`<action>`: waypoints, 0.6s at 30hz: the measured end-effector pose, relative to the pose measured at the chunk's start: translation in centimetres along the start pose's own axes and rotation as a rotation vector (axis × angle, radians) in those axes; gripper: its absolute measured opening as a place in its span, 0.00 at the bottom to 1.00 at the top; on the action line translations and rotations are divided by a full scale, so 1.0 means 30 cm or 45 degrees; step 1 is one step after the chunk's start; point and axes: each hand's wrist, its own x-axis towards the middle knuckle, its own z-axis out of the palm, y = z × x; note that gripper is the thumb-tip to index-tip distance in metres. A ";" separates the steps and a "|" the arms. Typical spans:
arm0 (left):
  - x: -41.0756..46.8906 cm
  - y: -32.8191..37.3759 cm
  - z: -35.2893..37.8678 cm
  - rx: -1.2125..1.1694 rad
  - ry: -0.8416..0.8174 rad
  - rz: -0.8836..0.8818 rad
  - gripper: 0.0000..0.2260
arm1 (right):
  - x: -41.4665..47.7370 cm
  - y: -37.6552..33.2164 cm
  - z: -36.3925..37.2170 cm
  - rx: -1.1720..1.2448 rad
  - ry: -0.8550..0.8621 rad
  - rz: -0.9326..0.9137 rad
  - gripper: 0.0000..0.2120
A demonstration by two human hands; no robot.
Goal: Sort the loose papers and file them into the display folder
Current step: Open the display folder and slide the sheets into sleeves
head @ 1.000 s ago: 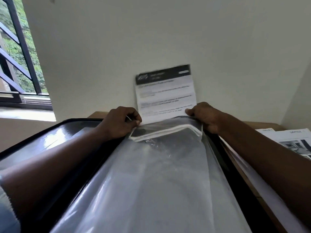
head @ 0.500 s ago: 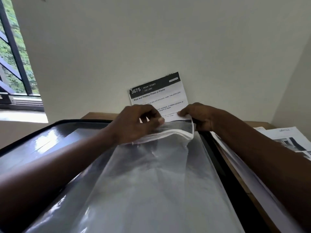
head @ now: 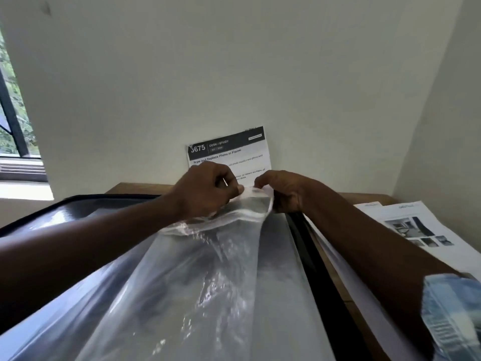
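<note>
Change: over the last second the left hand point(head: 205, 190) and right hand point(head: 282, 191) have drawn in from the sleeve's two corners to nearly meet. The sleeve point(head: 208, 269) mouth, flat before, is now bunched between them. The sheet point(head: 229, 149) has tilted and still stands mostly out of the mouth.

Grip: both hands have curled fingers pinching the sleeve's lip. Whether they also hold the sheet's lower edge cannot be told.

Judgement: insertion is stalled and the mouth likely needs reopening before the sheet slides down.

Surroundings: the folder point(head: 78, 204) lies open on a wooden desk point(head: 364, 198), with loose papers point(head: 416, 225) to its right. A pale wall point(head: 234, 74) stands behind and a barred window point(head: 13, 126) is at the left.
</note>
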 end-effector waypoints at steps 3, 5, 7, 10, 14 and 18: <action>0.019 0.011 -0.003 0.100 0.016 0.042 0.10 | -0.021 -0.012 -0.022 -0.124 -0.006 0.006 0.03; 0.023 0.018 0.007 0.106 0.016 0.058 0.09 | -0.018 -0.013 -0.032 -0.108 0.051 -0.071 0.07; 0.019 0.019 0.030 0.106 0.014 0.079 0.09 | 0.006 -0.005 -0.028 0.009 0.159 -0.212 0.07; 0.007 0.004 0.067 0.138 0.018 0.114 0.08 | 0.046 0.007 -0.031 -0.050 0.336 -0.344 0.06; 0.004 -0.010 0.049 0.173 -0.013 0.183 0.08 | 0.071 0.011 -0.060 -0.182 0.167 -0.214 0.10; 0.026 0.000 -0.034 0.124 -0.266 0.188 0.03 | 0.062 0.009 -0.077 -0.251 0.064 -0.168 0.16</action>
